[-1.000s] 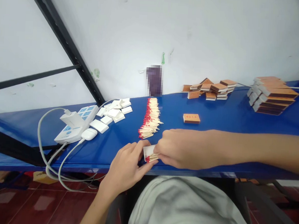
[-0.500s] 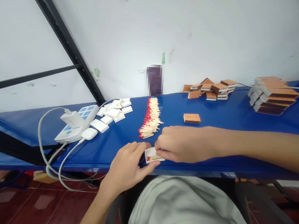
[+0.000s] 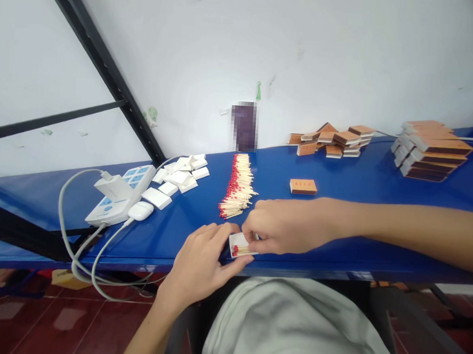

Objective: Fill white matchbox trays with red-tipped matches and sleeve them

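My left hand (image 3: 203, 258) grips the left end of a small white matchbox tray (image 3: 236, 240) at the table's front edge, thumb along the near side and index finger along the far side. Inside the tray lie several red-tipped matches (image 3: 240, 249). Over the tray's right part is my right hand (image 3: 275, 227), its fingers bent and pressed together down at the matches; whether they pinch any is hidden. Just beyond the hands a long heap of matches (image 3: 238, 188) runs back toward the wall. An orange matchbox cover (image 3: 303, 187) lies behind my right wrist.
White trays (image 3: 180, 176) lie in a loose pile at left, beside a power strip (image 3: 121, 194) with white cables (image 3: 64, 214). Orange matchboxes (image 3: 337, 140) are heaped at the back right, and a stack of more boxes (image 3: 432, 151) stands farther right. A black metal frame (image 3: 107, 67) rises at left.
My right hand has shifted slightly left over the tray, its fingers curling more. The matches in the tray sit closer together along its near side. My left hand keeps its place.
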